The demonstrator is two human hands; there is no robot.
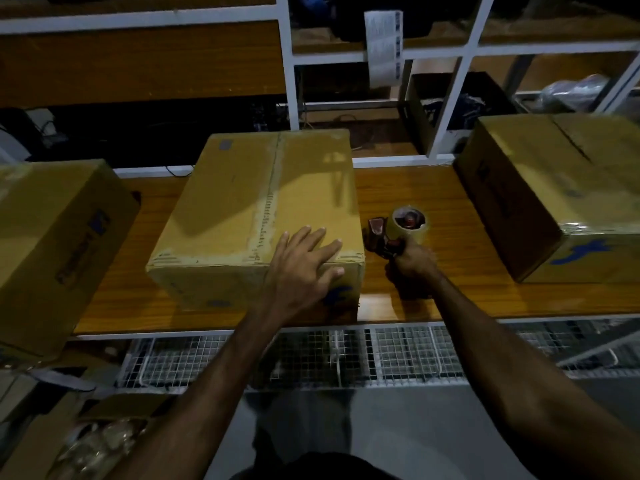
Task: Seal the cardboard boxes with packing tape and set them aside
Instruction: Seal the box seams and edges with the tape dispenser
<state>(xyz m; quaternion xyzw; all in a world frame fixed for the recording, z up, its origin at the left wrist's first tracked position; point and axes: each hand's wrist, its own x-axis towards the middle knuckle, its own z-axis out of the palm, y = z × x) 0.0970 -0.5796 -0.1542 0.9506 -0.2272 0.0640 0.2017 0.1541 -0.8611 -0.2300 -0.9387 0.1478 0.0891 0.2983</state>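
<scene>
A closed cardboard box (242, 202) sits in the middle of the wooden table (433, 202), with old tape marks along its top seam. My left hand (304, 261) lies flat with spread fingers on the box's near right corner. Just right of the box, my right hand (412, 265) grips the handle of a tape dispenser (398, 230), which stands on the table with its roll of clear tape upward. A second box (52, 244) stands at the table's left end. A third box (561, 188) stands at the right.
White shelving frames (446, 109) rise behind the table, with a paper label (382, 46) hanging from one. A wire mesh rack (381, 355) runs under the table's front edge. An open carton with clear packets (97, 441) sits on the floor at the lower left.
</scene>
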